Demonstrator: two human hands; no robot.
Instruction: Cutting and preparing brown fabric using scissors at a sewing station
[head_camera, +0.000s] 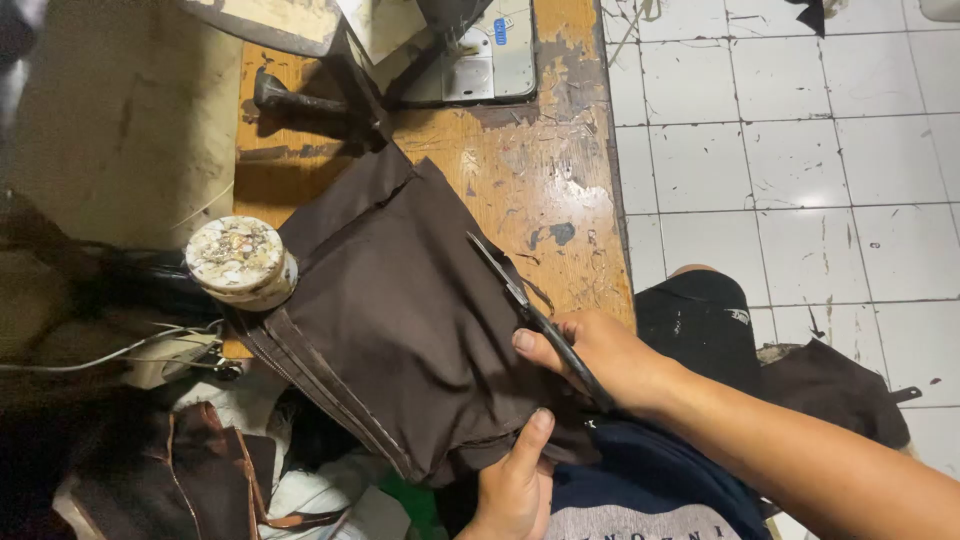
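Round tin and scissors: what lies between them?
Head view: only the brown fabric spans from the round tin to the scissors in the right hand.

The dark brown cloth (400, 310) at centre frame looks matt and smooth, with stitched seams. The scissors (530, 315) lying across it are dull dark metal. The wooden desk (530, 180) is worn, its varnish chipped and scratched. At right, the white floor tiles (800, 160) are glossy and scuffed.

Worn wooden table (560, 190), brown fabric (400, 310), round tin (240, 262), sewing machine (480, 55)
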